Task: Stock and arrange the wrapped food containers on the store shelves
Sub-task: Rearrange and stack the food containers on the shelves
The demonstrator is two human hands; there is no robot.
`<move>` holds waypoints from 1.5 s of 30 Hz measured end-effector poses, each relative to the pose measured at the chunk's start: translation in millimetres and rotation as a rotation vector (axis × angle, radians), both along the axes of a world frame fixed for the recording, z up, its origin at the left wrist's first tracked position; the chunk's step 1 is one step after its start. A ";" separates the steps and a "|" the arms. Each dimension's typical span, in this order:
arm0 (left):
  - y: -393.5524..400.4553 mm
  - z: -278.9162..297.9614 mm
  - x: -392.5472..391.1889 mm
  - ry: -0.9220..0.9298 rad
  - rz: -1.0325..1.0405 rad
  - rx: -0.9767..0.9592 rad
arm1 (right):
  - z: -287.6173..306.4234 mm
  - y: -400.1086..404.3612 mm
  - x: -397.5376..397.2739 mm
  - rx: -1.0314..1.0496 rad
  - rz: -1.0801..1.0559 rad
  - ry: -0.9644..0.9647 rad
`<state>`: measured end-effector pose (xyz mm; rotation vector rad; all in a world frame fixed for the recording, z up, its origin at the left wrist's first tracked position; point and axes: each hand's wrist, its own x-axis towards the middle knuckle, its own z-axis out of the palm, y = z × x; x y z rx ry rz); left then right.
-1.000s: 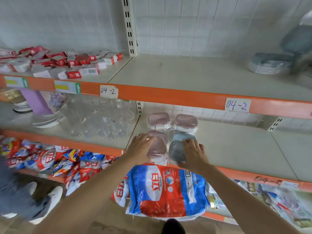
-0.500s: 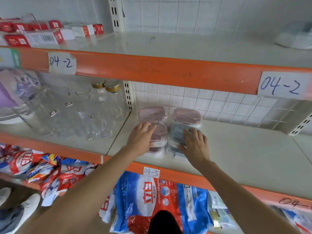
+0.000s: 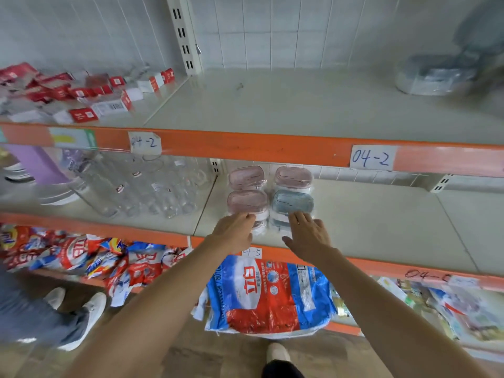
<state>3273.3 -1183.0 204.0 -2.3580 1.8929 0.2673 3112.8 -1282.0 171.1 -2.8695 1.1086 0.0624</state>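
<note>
Middle shelf, left end of the bay. Four clear-wrapped stacks of plastic food containers sit in a two-by-two block: a pink-lidded stack (image 3: 246, 177) and a second pink-lidded one (image 3: 293, 176) at the back, a third pink-lidded stack (image 3: 247, 201) and a grey-blue-lidded stack (image 3: 292, 204) in front.

The person's left hand (image 3: 233, 232) has slid back off the lid of the front pink stack; half a second ago it lay flat on top, now its fingers curl loosely at the front face, touching the wrap, not clearly gripping. The right hand (image 3: 308, 234) has likewise drawn back from the grey-blue stack; fingers straight and spread, tips just at its front edge, holding nothing.

Reading: the push-in looks finished. The front pair stands touching the back pair, rows roughly square, well in from the orange shelf lip (image 3: 272, 253). Both hands seem to be letting go after a final nudge.

The cream shelf surface (image 3: 381, 222) stretches to the right of the block, room for further stacks. Clear glass jars (image 3: 141, 192) crowd the neighbouring bay to the left.
</note>
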 end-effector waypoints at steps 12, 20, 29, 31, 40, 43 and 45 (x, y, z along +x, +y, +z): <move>145.0 180.4 -63.7 -0.087 -0.024 -0.184 | 193.9 136.3 -78.5 -0.042 0.075 -0.048; 120.8 249.4 -121.3 -0.008 -0.080 -0.372 | 276.1 107.8 -152.7 -0.155 -0.043 -0.127; -62.8 291.5 -177.7 -0.037 -0.155 -0.455 | 309.4 -52.2 -213.5 -0.259 -0.043 -0.226; -110.7 305.9 -201.2 -0.037 -0.193 -0.484 | 330.2 -92.7 -235.8 -0.315 -0.030 -0.229; -229.1 347.9 -258.0 0.024 -0.302 -0.608 | 378.8 -195.5 -276.5 -0.353 -0.112 -0.297; -256.0 354.0 -256.8 0.049 -0.316 -0.632 | 375.9 -204.8 -281.4 -0.344 -0.124 -0.292; -275.1 358.7 -256.4 0.070 -0.334 -0.655 | 379.2 -209.7 -283.4 -0.325 -0.141 -0.279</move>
